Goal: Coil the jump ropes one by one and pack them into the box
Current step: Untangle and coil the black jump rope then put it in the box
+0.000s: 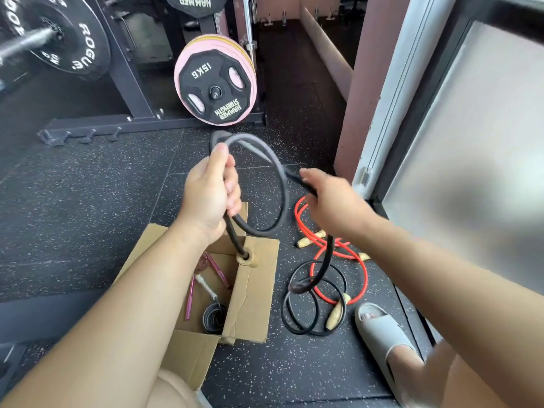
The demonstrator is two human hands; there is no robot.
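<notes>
Head camera: the left hand (210, 195) has its grip closed around a looped black jump rope (283, 198) above the open box (256, 290) on the floor (88, 216); the right hand (332, 201) holds the rope's hanging length in its grip.

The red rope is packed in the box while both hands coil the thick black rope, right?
No. In the head view the red rope lies on the floor beside the box, not in it; the left hand and right hand hold the thick black rope.
</notes>
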